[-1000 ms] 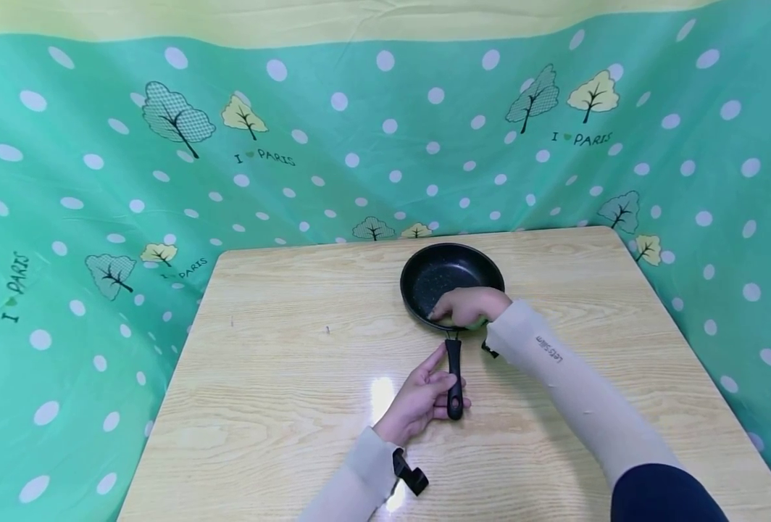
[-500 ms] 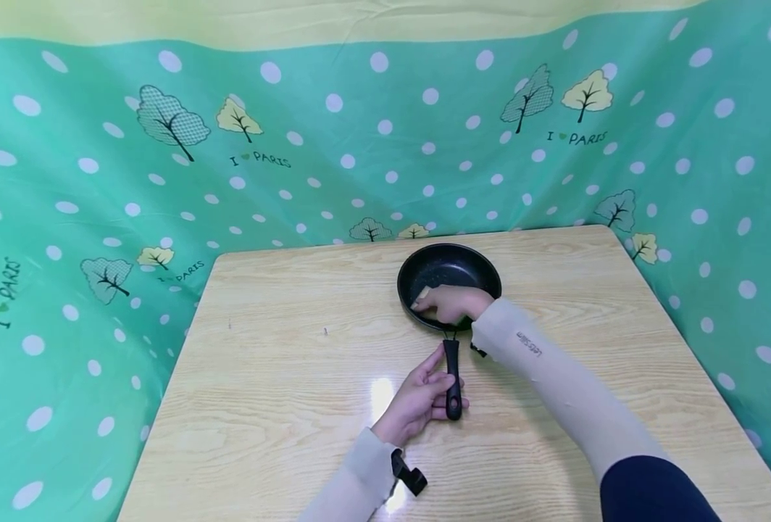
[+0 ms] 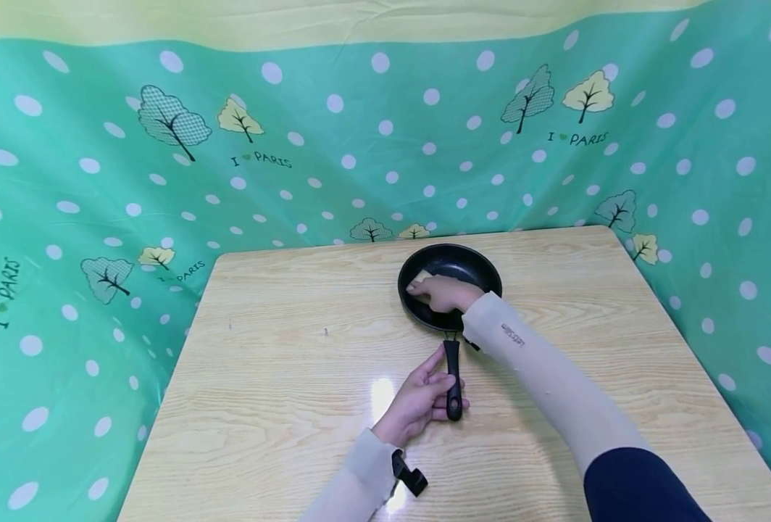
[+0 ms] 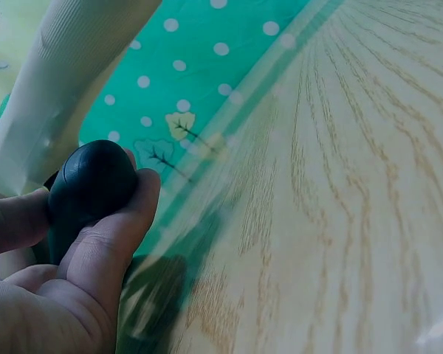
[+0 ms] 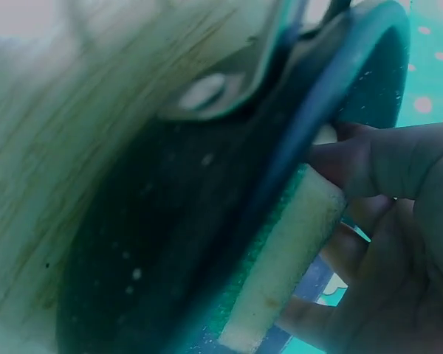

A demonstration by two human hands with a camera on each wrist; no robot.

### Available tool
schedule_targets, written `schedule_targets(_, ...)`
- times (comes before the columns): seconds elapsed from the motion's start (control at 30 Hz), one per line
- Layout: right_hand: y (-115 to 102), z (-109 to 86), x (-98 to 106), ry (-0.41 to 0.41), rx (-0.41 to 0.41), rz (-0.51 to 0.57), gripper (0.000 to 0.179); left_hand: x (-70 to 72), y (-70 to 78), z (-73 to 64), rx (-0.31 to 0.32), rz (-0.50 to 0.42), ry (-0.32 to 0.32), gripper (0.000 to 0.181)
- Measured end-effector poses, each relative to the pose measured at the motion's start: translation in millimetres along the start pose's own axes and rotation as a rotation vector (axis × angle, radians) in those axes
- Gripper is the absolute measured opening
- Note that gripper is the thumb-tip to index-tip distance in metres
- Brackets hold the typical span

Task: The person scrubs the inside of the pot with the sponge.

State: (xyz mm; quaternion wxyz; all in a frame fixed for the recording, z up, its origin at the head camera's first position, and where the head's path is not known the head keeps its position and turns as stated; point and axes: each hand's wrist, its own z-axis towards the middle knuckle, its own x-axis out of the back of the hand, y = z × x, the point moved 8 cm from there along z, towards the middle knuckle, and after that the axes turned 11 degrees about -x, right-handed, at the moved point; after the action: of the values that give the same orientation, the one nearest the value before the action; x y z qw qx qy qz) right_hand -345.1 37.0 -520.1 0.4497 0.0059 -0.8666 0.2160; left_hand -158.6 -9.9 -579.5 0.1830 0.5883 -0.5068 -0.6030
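Note:
A black frying pan (image 3: 467, 261) stands on the table toward its far side, its handle (image 3: 451, 359) pointing at me. My left hand (image 3: 418, 399) grips that handle between thumb and fingers; the left wrist view shows the rounded handle end (image 4: 96, 181) between them. Inside the pan, my right hand (image 3: 447, 292) pinches a sponge (image 5: 288, 254) with a pale yellow body and a green scouring side. In the right wrist view the green side faces the pan's inner surface. From the head view, my fingers hide most of the sponge.
The wood-grain table (image 3: 281, 377) extends on both sides of the pan. A green dotted curtain (image 3: 307, 145) hangs behind the table and along its sides. A black strap mount (image 3: 409, 473) sits on my left wrist.
My right hand has moved with the sponge from the near part of the pan, leftward and farther into it. The left hand keeps its grip on the handle, and the pan stays in place.

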Motion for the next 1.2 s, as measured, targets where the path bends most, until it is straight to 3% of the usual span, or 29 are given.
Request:
schedule_targets(0.47, 19.5, 10.8, 8.8, 0.047, 0.000, 0.057, 0.078, -0.8, -0.2, -1.2, -0.009, -0.021, 0.005, 0.073)
schedule_targets(0.77, 33.5, 12.2, 12.8, 0.099, 0.012, 0.019, 0.074, -0.4, -0.4, -1.0, -0.014, -0.021, 0.005, 0.073)
schedule_targets(0.97, 43.9, 11.1, 16.7, 0.115, -0.022, -0.032, 0.071, -0.1, 0.2, -0.7, -0.014, -0.018, 0.000, 0.073)
schedule_targets(1.2, 48.8, -3.0, 24.0, 0.083, -0.098, -0.057, 0.067, 2.9, -1.3, 0.2, -0.004, 0.005, 0.003, 0.073)
